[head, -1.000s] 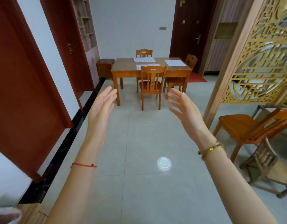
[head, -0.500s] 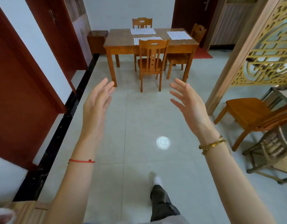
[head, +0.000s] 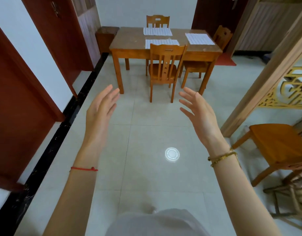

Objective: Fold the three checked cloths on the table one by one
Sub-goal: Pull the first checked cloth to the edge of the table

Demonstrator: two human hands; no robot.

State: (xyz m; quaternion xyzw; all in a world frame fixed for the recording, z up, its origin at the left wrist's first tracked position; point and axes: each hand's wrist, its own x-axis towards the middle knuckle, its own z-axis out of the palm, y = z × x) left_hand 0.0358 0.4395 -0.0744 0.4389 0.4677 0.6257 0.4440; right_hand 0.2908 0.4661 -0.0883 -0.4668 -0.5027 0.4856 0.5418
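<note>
Head view: the left hand (head: 100,114) and right hand (head: 200,114) hover mid-frame above the tiled floor (head: 146,178), palms facing each other, fingers straight and spread, holding nothing. In the upper centre, well apart from both hands, stands the table (head: 129,43). Flat on it lie the top cloth (head: 157,31), the middle cloth (head: 161,42) just behind a chair (head: 165,65), and the right cloth (head: 199,38). Their pattern is probably checked, but it is too small to tell.

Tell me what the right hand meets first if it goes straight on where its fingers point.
Probably the near chair tucked at the table; the right hand is open, with only floor between, though depth is unclear.
</note>
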